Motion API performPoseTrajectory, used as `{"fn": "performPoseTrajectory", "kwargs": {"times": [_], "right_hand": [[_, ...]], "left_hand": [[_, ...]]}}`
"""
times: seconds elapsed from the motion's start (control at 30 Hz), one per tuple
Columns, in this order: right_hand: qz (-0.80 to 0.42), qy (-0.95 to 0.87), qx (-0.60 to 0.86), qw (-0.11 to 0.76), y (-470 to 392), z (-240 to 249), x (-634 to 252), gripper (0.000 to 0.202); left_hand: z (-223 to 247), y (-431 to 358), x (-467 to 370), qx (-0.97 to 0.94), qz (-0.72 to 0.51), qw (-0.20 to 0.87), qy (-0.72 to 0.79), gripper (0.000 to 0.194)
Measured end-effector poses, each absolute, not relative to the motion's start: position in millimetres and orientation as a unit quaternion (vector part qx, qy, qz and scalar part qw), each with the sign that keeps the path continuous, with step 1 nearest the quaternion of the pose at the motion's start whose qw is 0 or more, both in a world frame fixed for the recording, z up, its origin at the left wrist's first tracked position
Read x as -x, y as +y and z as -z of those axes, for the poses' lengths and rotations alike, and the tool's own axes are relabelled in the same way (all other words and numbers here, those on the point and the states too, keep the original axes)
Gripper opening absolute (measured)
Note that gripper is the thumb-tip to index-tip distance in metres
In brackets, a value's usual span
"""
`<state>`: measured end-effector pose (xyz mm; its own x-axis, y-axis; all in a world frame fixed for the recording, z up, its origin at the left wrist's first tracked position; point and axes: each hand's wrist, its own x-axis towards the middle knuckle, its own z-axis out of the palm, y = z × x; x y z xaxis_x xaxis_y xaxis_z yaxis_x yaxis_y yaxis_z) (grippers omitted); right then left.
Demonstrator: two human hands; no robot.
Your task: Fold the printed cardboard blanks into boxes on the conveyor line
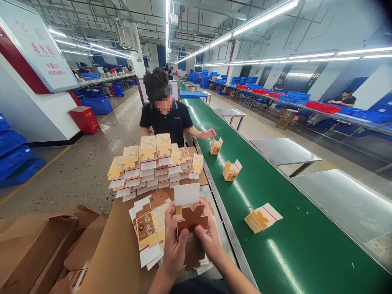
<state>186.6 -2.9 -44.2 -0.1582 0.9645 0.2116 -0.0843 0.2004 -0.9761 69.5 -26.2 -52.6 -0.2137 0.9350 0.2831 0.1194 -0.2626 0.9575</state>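
Note:
Both of my hands grip one small cardboard carton [190, 213], brown inside with a white flap standing up. My left hand [173, 241] holds its left side, my right hand [209, 236] its right side. Under my hands lies a fanned pile of flat printed carton blanks [149, 232]. A larger stack of blanks [154, 165] sits further along the brown work surface [113, 253]. Three folded cartons lie on the green conveyor belt [275, 253]: one near me [262, 218], one in the middle [231, 170], one far off [216, 146].
A co-worker in a black shirt [167, 118] stands ahead, one hand [208, 133] reaching over the belt by the far carton. Open brown cardboard boxes [36, 249] stand at my lower left. Metal tables [283, 151] line the belt's right side. Blue crates [15, 159] are stacked on the left.

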Motion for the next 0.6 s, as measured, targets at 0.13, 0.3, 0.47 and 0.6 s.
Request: {"fn": "performPoseTrajectory", "kwargs": {"times": [0.13,0.3,0.47,0.6], "right_hand": [[-0.58,-0.504,0.355,0.532,-16,55,-184,0.038],[-0.506,-0.542,0.429,0.515,-20,69,-187,0.017],[-0.471,-0.58,0.482,0.457,-20,83,-190,0.021],[-0.5,-0.587,0.463,0.437,-16,85,-198,0.007]], "left_hand": [[68,-37,-74,-0.488,-0.595,0.361,0.527,0.024],[80,-34,-71,-0.509,-0.559,0.337,0.562,0.024],[91,-30,-72,-0.521,-0.509,0.352,0.587,0.033],[95,-28,-76,-0.5,-0.504,0.358,0.606,0.032]]}}
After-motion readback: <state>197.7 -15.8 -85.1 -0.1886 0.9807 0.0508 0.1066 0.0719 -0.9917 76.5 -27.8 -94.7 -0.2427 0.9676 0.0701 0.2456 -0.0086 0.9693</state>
